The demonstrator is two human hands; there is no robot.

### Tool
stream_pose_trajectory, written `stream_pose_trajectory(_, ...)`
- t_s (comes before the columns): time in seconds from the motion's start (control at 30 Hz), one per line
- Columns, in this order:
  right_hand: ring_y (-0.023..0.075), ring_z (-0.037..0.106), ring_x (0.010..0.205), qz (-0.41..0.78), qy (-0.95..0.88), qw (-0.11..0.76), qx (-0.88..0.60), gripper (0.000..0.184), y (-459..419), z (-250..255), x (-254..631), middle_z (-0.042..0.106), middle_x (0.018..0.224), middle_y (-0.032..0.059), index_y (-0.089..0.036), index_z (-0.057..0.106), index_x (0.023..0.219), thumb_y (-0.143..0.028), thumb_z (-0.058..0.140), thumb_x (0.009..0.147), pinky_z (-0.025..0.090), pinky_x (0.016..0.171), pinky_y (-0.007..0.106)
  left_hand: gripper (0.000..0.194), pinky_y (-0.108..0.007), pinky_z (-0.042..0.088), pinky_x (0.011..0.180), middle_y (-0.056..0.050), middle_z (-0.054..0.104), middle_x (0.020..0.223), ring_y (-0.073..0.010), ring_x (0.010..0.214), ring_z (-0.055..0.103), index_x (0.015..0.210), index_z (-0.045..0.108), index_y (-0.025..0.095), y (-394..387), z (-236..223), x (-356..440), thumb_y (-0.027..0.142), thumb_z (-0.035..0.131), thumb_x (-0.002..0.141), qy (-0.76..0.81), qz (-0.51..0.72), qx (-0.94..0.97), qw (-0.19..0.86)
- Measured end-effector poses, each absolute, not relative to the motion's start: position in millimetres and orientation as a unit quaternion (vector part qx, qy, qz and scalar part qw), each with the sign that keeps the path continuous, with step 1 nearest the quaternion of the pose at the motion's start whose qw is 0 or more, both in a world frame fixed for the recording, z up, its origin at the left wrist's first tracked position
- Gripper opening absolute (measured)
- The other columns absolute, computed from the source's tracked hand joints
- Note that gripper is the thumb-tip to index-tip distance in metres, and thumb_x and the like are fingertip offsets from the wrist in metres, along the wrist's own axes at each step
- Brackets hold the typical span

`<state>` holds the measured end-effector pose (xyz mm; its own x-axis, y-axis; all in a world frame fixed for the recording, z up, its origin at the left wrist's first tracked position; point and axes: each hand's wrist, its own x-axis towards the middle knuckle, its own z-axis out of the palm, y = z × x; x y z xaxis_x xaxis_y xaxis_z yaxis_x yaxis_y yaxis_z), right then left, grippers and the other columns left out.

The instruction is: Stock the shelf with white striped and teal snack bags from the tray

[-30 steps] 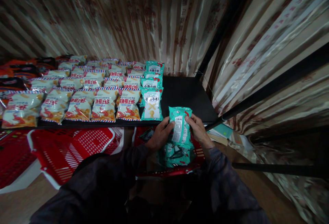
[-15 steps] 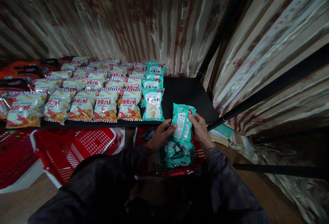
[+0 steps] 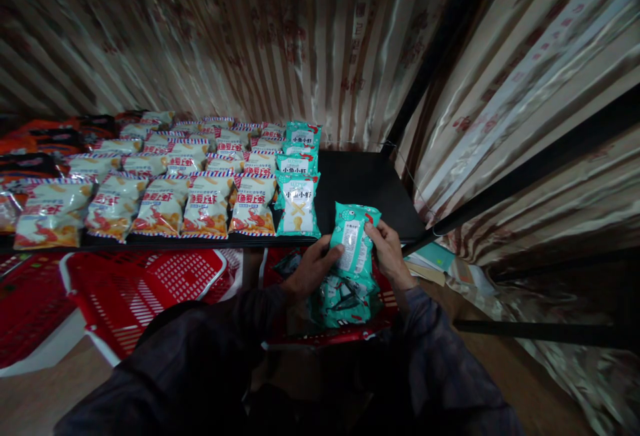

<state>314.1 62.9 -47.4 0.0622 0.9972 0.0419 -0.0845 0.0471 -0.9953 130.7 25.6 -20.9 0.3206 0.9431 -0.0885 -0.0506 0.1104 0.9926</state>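
Note:
Between my two hands is a teal snack bag (image 3: pixel 354 239), its printed back panel facing up. My left hand (image 3: pixel 314 267) grips its left side with the thumb on top. On the opposite side my right hand (image 3: pixel 389 253) pinches the upper right edge. Directly below lie more teal bags (image 3: pixel 345 303) inside a red basket (image 3: pixel 320 340). On the black shelf (image 3: pixel 367 183), a column of teal snack bags (image 3: pixel 298 206) stands front side out, left of the held bag.
Rows of white-and-orange chip bags (image 3: pixel 207 206) fill the shelf further left, with orange-and-black bags (image 3: pixel 30 163) beyond. Another red basket (image 3: pixel 135 296) sits lower left. A dark metal post (image 3: pixel 425 56) rises at the shelf's right end, before a draped curtain (image 3: pixel 530 76). Papers (image 3: pixel 433 257) lie lower right.
Both hands keep hold of the teal bag, which has shifted very slightly down and left. The shelf bags look the same.

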Motion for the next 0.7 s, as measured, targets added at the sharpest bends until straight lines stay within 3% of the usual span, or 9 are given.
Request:
stream_pose_trajectory(0.17, 0.017, 0.06, 0.066, 0.496, -0.472, 0.549, -0.48, 0.041, 62.1, -44.6, 312.9, 0.071, 0.074, 0.0007, -0.02, 0.07, 0.092, -0.056, 0.073, 0.073, 0.047, 0.06, 0.027, 0.048, -0.033, 0.047, 0.086, -0.004, 0.067, 0.1, -0.0219, 0.094, 0.059, 0.102, 0.065, 0.017, 26.6, -22.6, 130.1, 0.059, 0.057, 0.082, 0.433, 0.4, 0.55, 0.592)
stream_pose_trajectory(0.4, 0.0192, 0.064, 0.079, 0.496, -0.503, 0.538, -0.459, 0.043, 60.1, -42.5, 313.9, 0.074, 0.091, 0.0019, -0.022, 0.067, 0.108, -0.054, 0.067, 0.08, 0.05, 0.069, 0.028, 0.046, -0.032, 0.047, 0.087, -0.004, 0.066, 0.101, -0.0225, 0.098, 0.057, 0.101, 0.064, 0.018, 28.5, -23.3, 129.8, 0.06, 0.055, 0.083, 0.436, 0.409, 0.561, 0.572)
stream_pose_trajectory(0.53, 0.0186, 0.064, 0.078, 0.504, -0.514, 0.526, -0.453, 0.042, 59.7, -43.3, 314.5, 0.073, 0.09, 0.0012, -0.023, 0.066, 0.109, -0.054, 0.065, 0.082, 0.05, 0.069, 0.027, 0.046, -0.032, 0.048, 0.086, -0.004, 0.066, 0.098, -0.0215, 0.093, 0.058, 0.098, 0.064, 0.018, 30.5, -22.6, 131.2, 0.061, 0.055, 0.083, 0.433, 0.416, 0.556, 0.574)
stream_pose_trajectory(0.7, 0.0204, 0.066, 0.083, 0.514, -0.518, 0.523, -0.44, 0.043, 58.3, -43.7, 316.4, 0.073, 0.094, 0.0021, -0.023, 0.064, 0.111, -0.054, 0.066, 0.081, 0.051, 0.073, 0.028, 0.049, -0.032, 0.049, 0.083, -0.004, 0.066, 0.099, -0.0209, 0.092, 0.058, 0.107, 0.062, 0.016, 31.5, -18.9, 132.9, 0.058, 0.054, 0.084, 0.434, 0.424, 0.546, 0.578)
